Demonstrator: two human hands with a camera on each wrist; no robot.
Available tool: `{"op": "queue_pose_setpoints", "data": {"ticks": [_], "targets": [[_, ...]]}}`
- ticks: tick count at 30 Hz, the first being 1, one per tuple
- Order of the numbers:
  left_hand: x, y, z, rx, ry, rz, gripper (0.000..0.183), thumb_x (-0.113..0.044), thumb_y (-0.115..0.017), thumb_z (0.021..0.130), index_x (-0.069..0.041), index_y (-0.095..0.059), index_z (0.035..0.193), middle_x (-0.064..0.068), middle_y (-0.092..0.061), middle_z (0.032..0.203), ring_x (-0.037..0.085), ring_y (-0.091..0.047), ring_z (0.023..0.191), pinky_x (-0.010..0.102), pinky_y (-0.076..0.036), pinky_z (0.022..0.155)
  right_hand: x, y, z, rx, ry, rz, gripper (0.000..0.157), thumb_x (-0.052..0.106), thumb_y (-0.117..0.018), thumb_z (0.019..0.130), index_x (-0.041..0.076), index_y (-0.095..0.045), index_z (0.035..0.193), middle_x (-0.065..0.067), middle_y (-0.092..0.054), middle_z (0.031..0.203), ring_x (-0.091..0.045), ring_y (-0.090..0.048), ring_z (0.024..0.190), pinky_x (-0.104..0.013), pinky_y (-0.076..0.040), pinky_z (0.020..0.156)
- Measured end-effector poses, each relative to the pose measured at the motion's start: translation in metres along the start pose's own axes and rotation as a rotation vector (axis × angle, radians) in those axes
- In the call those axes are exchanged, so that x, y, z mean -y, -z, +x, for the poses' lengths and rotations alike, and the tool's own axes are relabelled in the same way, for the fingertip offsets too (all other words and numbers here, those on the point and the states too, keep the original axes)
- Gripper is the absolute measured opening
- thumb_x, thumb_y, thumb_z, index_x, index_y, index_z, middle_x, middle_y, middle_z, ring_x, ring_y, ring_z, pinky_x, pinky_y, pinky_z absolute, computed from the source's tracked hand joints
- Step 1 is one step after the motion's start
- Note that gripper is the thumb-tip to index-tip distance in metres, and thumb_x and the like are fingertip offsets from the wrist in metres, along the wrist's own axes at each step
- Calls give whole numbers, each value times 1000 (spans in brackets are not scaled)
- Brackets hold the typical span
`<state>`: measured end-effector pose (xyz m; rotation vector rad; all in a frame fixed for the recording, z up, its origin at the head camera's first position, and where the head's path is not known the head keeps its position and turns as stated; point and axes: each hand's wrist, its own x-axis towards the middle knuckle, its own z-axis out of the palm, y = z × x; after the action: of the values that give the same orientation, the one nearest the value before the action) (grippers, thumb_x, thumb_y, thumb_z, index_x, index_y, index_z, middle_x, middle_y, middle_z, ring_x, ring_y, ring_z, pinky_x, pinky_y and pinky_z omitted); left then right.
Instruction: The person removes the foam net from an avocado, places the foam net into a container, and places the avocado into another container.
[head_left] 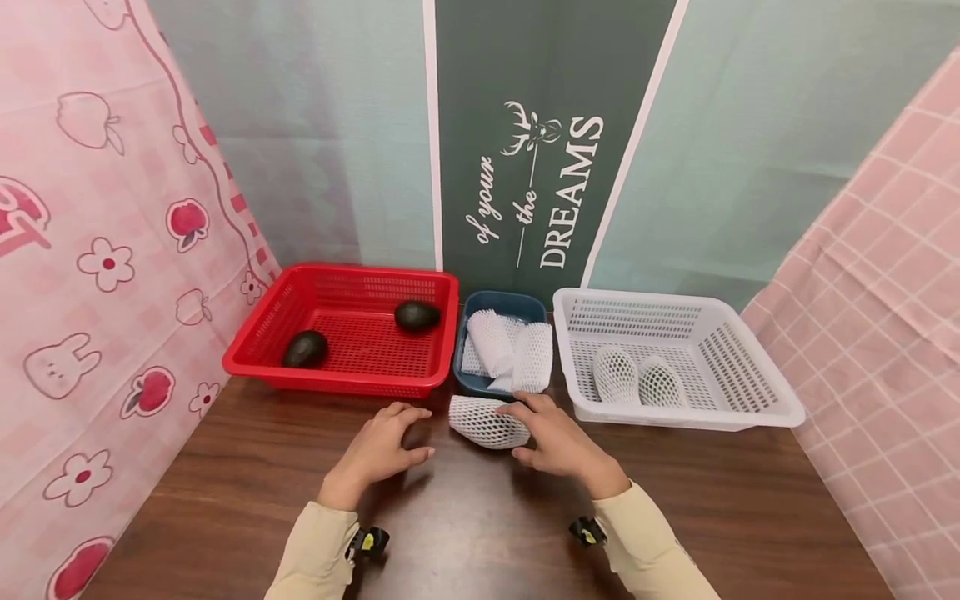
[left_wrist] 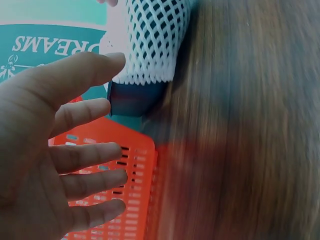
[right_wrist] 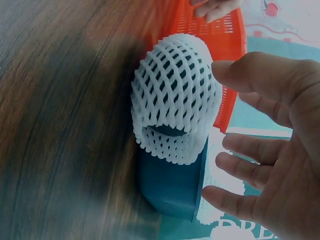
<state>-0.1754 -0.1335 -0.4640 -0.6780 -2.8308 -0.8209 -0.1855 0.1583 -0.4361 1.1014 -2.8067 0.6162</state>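
Observation:
A dark avocado in a white foam net (head_left: pixel 489 422) lies on the table in front of the blue bin. To its left hovers my left hand (head_left: pixel 381 446), apart from it, its fingers spread and holding nothing. My right hand (head_left: pixel 558 442) is close on the other side, fingers loosely extended; whether a fingertip touches the net, I cannot tell. In the right wrist view, the dark fruit shows through the netting's open end (right_wrist: pixel 167 131), near the right thumb (right_wrist: pixel 235 72). The left wrist view has the left hand's fingers (left_wrist: pixel 95 155) apart and straight.
Two bare avocados (head_left: pixel 416 316) sit in the red basket (head_left: pixel 341 382) at left. White foam nets (head_left: pixel 491 343) fill the small blue bin (head_left: pixel 480 385) in the middle. At right, a white basket (head_left: pixel 675 417) holds two netted avocados (head_left: pixel 617 375). Patterned cloths hang around the table.

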Motion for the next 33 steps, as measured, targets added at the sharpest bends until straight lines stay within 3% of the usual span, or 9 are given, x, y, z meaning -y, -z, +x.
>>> {"op": "queue_pose_setpoints", "data": {"ticks": [10, 17, 22, 27, 33], "targets": [[-2, -13, 16, -17, -34, -45, 46, -23, -76, 73, -7, -63, 114, 10, -59, 106, 27, -56, 99, 42, -46, 84, -7, 1, -4, -5, -110, 62, 55, 17, -77, 72, 7, -56, 123, -18, -50, 124, -36, -44, 114, -48, -40, 91], [0, -17, 23, -11, 4, -69, 43, -20, -76, 74, -8, -63, 113, 12, -61, 109, 32, -53, 107, 44, -42, 90, -13, 0, -9, 2, -141, 80, 55, 17, -77, 74, 5, -55, 123, -12, -52, 119, -32, -48, 110, -46, -41, 88], [4, -23, 26, -17, -5, -72, 38, -17, -74, 75, -6, -64, 111, 11, -62, 106, 29, -56, 103, 42, -44, 87, -17, -3, -12, -21, -160, 90, 53, 19, -76, 74, 4, -56, 121, -11, -53, 118, -30, -50, 109, -45, -41, 90], [7, -30, 31, -52, -46, -95, 21, -2, -68, 79, 0, -67, 100, 11, -65, 96, 28, -61, 93, 41, -46, 82, -21, -7, -13, -43, -194, 108, 51, 18, -76, 74, 2, -57, 119, -11, -55, 115, -27, -53, 106, -42, -42, 89], [10, -37, 38, -47, -35, -161, 15, 4, -65, 80, 1, -68, 94, 10, -67, 91, 25, -63, 86, 40, -48, 77, -27, -13, -12, -44, -237, 153, 52, 16, -76, 76, -1, -54, 120, -14, -56, 116, -30, -54, 104, -44, -43, 86]]}}
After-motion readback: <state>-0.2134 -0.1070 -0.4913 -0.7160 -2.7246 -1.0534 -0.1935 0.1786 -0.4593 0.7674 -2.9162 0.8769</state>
